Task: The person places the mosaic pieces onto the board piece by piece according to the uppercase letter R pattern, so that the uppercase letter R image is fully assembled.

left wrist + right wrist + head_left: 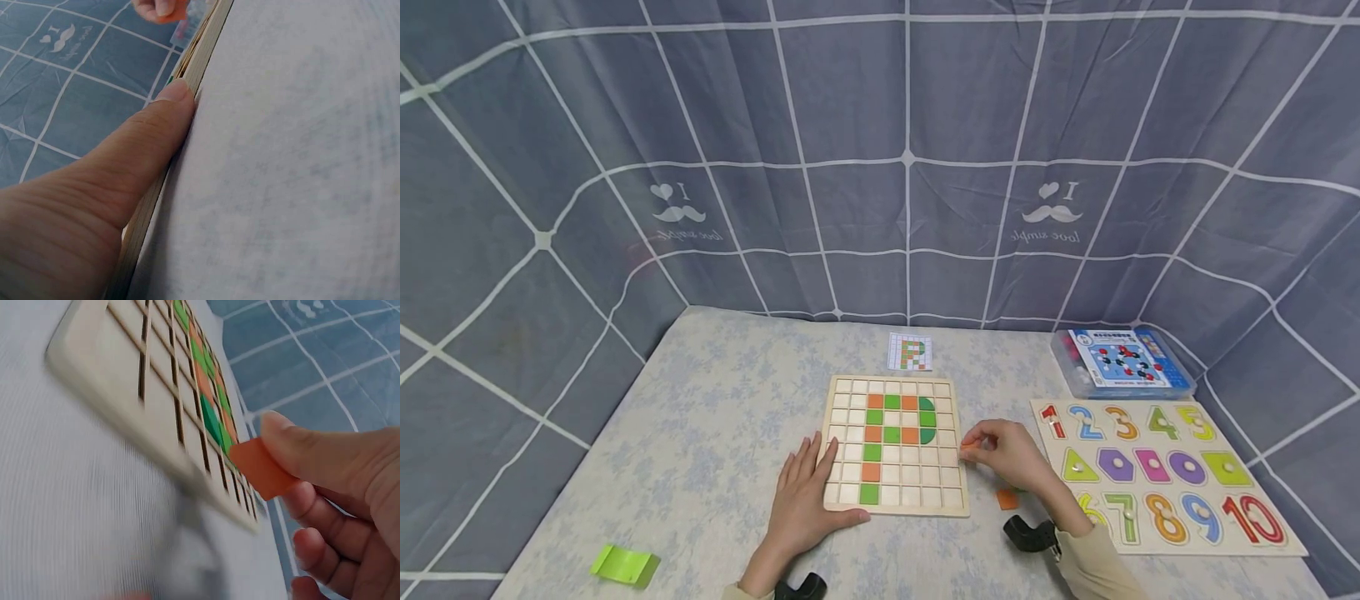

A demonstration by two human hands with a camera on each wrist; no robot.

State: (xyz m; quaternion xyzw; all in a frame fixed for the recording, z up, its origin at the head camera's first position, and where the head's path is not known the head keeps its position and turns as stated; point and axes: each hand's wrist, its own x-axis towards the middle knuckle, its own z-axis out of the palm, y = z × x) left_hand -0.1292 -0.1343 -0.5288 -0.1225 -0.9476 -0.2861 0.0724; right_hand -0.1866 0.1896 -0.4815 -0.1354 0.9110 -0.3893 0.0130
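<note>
A wooden grid board (917, 511) lies on the cloth-covered table, with green and orange tiles forming a letter-like pattern in its cells. My left hand (801, 496) rests at the board's lower left corner, fingers extended along the left side and thumb against the front edge. Between thumb and fingers, my right hand (1011, 454) pinches an orange square tile (259, 467) beside the board's right edge. In the right wrist view this tile is held up off the table. Below the right hand lies a loose orange tile (1007, 499), with a bit of green showing near it.
Behind the board lies a small pattern card (910, 352). To the right is a number-and-shape puzzle board (1157, 491), with a plastic box (1123, 363) behind it. A bright green block (625, 566) sits at the front left. Grey gridded curtains surround the table.
</note>
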